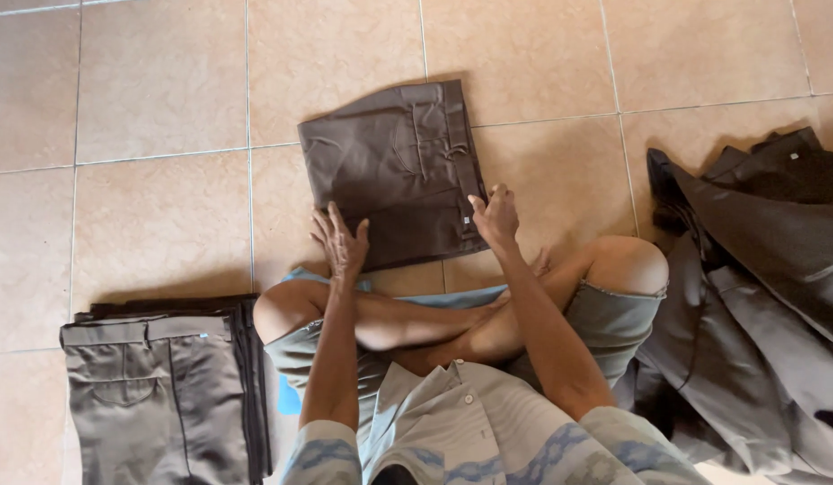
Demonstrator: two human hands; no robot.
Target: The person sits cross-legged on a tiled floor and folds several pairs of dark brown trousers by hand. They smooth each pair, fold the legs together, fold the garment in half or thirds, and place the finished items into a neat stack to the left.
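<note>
Tiled floor, beige-pink square tiles with pale grout lines, fills the whole view from above. Person sits cross-legged on it, bare knees out to both sides, grey shorts, pale collared shirt at bottom edge.

Largest item: heap of dark grey garments on the person's right side, loose and unfolded, overlapping each other, running off the right and bottom edges. It lies against the right knee; count of pieces in it unclear, probably several.

Next: stack of folded trousers on the person's left, bottom-left corner. Grey pair on top, waistband facing up-frame, back pocket visible; darker layers show along the stack's right edge. Sits just beside the left knee.

Centre: folded brown trousers, flat on the floor directly in front of the crossed legs, folded into a rough square, slightly rotated, waistband and belt loops along the right edge.

Left hand: flat, fingers spread wide, pressing on the near-left part of the folded brown trousers. Nothing gripped.

Right hand: on the near-right corner of the same piece, fingers curled at the waistband edge; looks like a pinch on the fabric, but can't confirm from this angle.
</note>
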